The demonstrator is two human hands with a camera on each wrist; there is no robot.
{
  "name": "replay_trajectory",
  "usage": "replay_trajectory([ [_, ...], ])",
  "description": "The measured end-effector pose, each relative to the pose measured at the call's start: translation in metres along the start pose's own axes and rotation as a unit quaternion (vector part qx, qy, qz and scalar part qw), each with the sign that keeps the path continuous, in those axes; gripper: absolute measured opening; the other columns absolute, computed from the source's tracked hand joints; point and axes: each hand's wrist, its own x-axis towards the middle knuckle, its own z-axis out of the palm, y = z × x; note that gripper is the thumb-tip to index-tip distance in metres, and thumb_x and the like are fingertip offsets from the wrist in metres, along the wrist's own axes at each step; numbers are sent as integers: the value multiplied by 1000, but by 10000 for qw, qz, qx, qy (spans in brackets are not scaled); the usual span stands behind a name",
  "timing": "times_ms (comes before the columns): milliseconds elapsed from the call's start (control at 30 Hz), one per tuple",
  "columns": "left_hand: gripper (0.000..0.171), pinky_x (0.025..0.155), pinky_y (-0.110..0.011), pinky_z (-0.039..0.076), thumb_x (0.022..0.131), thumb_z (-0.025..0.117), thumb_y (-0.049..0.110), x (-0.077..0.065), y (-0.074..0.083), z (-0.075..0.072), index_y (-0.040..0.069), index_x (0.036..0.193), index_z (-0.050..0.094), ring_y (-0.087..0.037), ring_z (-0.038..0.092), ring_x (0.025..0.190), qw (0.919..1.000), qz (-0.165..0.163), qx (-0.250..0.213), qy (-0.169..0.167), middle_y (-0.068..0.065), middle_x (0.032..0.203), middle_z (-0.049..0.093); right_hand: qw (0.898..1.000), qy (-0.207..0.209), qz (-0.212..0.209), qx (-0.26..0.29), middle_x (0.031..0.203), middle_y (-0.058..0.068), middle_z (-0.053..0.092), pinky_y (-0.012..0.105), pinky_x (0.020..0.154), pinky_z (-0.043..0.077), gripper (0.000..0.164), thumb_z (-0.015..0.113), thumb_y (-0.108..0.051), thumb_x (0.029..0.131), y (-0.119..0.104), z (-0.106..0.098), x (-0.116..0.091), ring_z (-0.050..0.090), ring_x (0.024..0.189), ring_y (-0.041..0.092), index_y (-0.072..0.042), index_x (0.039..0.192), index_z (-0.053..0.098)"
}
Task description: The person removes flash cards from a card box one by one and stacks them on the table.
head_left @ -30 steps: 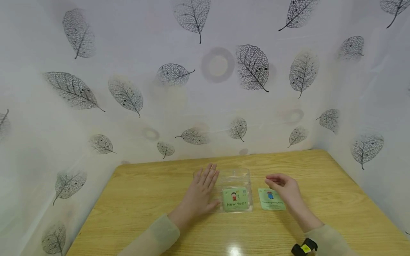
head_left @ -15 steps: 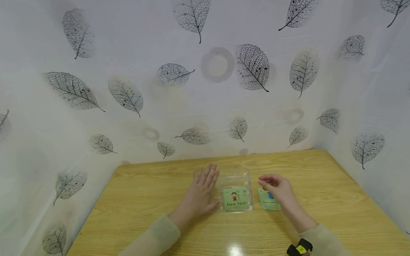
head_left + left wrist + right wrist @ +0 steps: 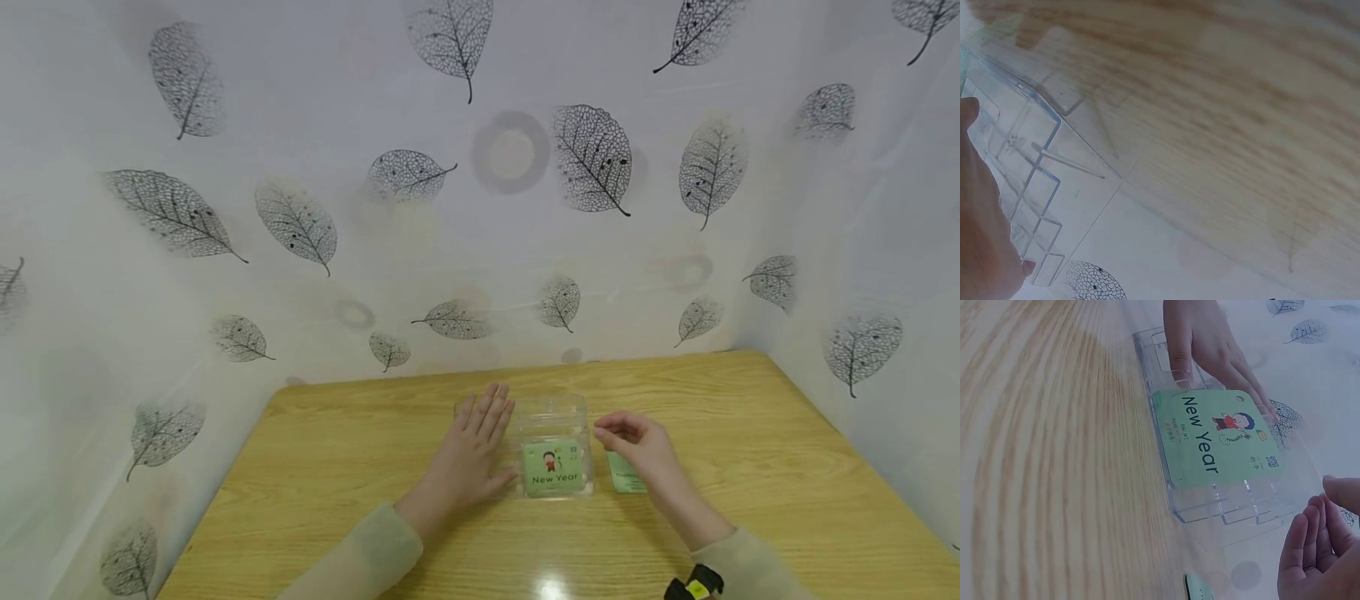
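Note:
A clear plastic stepped stand stands on the table, with a green "New Year" card upright at its front. My left hand lies along the stand's left side with fingers straight, its thumb at the front edge. The left wrist view shows the stand's stepped side beside that hand. My right hand hovers just right of the stand, thumb and fingertips close together, and nothing shows between them. Below it, partly hidden, a green "Thanksgiving Day" card lies on the table.
The wooden table reaches back to a pale curtain printed with leaves, which also closes off both sides. A black strap with a yellow patch is on my right wrist.
My right hand has moved left toward the stand, covering more of the Thanksgiving Day card. My left hand and the stand have stayed in place.

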Motion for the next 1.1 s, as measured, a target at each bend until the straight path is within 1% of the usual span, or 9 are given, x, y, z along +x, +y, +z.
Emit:
replay_trajectory([
  [67, 103, 137, -47, 16, 101, 26, 81, 0, 0, 0, 6, 171, 11, -33, 3, 168, 10000, 8, 7, -11, -16, 180, -1, 10000, -33, -16, 17, 96, -4, 72, 24, 84, 60, 28, 73, -9, 100, 0, 2, -1, 68, 89, 10, 9, 121, 69],
  [167, 103, 137, -47, 18, 101, 27, 81, 0, 0, -2, 7, 171, 13, -33, 5, 168, 10000, 24, 28, 45, -17, 180, 2, 10000, -59, -42, -58, 97, -2, 73, 25, 83, 60, 28, 74, -11, 100, 1, 4, -2, 67, 89, 10, 8, 120, 70],
  [333, 103, 136, -48, 21, 101, 30, 80, -2, 0, -5, 6, 170, 17, -33, 9, 168, 9999, 35, -20, 139, -17, 180, 7, 9998, -82, -30, -180, 100, 1, 74, 24, 81, 58, 28, 75, -13, 99, 3, 6, -3, 64, 87, 7, 5, 120, 72],
  [433, 103, 136, -48, 19, 101, 30, 80, -2, 0, -4, 6, 170, 16, -33, 9, 168, 9999, 30, -67, 153, -17, 180, 7, 9998, -102, -21, -164, 100, 1, 74, 24, 81, 58, 28, 76, -13, 98, 5, 7, -3, 64, 87, 7, 5, 120, 72],
  [600, 103, 136, -48, 20, 101, 30, 80, -1, 0, -2, 6, 170, 15, -33, 8, 168, 9998, 33, -37, 185, -17, 180, 9, 9998, -179, -15, -67, 100, 1, 74, 25, 80, 60, 28, 76, -13, 98, 7, 9, -3, 65, 87, 6, 5, 120, 72],
  [767, 103, 136, -48, 20, 101, 29, 80, 0, 1, -3, 5, 170, 13, -33, 6, 168, 9999, 10, -19, 106, -17, 180, 7, 9998, -203, -61, -26, 99, 0, 75, 24, 80, 60, 27, 76, -12, 99, 6, 11, -3, 65, 86, 5, 6, 118, 72],
  [967, 103, 136, -48, 22, 101, 27, 80, -1, 1, -4, 5, 170, 15, -34, 9, 168, 9999, 54, -8, 155, -18, 180, 5, 9997, -241, -53, -57, 99, 0, 74, 23, 80, 59, 26, 76, -11, 99, 6, 14, -4, 65, 86, 4, 7, 118, 72],
  [1100, 103, 136, -48, 20, 101, 28, 80, -1, 0, -4, 5, 170, 14, -33, 8, 168, 9999, 31, -92, 133, -17, 180, 6, 9996, -228, -56, -150, 100, 1, 75, 21, 79, 58, 26, 77, -12, 98, 6, 16, -3, 65, 87, 4, 6, 117, 73],
])
